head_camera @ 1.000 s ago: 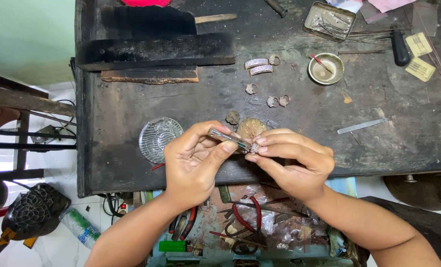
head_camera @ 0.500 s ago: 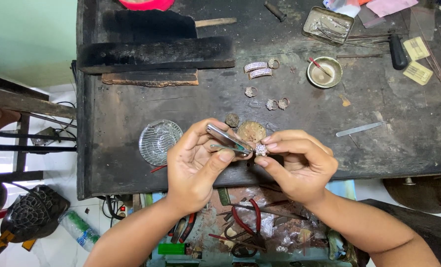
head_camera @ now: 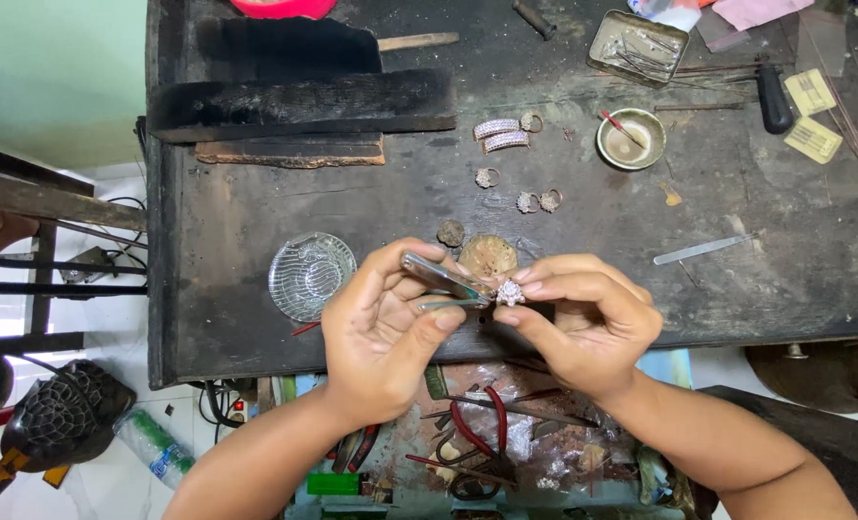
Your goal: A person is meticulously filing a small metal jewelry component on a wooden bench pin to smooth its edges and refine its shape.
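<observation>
My left hand (head_camera: 390, 332) pinches a pair of metal tweezers (head_camera: 445, 282), their tips pointing right at a small stone-set ring (head_camera: 511, 292). My right hand (head_camera: 583, 323) grips that ring between thumb and fingers. Both hands hover over the front edge of a dark, worn workbench (head_camera: 256, 221). Just behind the hands lie a round brownish disc (head_camera: 488, 254) and a smaller dark lump (head_camera: 450, 232).
A clear glass dish (head_camera: 311, 274) sits left of my hands. Further back lie several jewelled rings and bands (head_camera: 502, 135), a small bowl (head_camera: 636, 139), a metal tin (head_camera: 637, 47), a flat metal strip (head_camera: 703, 249) and dark wood blocks (head_camera: 299, 101). Pliers (head_camera: 477, 429) lie in the drawer below.
The tweezers have tilted so their tips meet the ring, and my right hand has turned the ring so its stones face up. Both hands stayed in place.
</observation>
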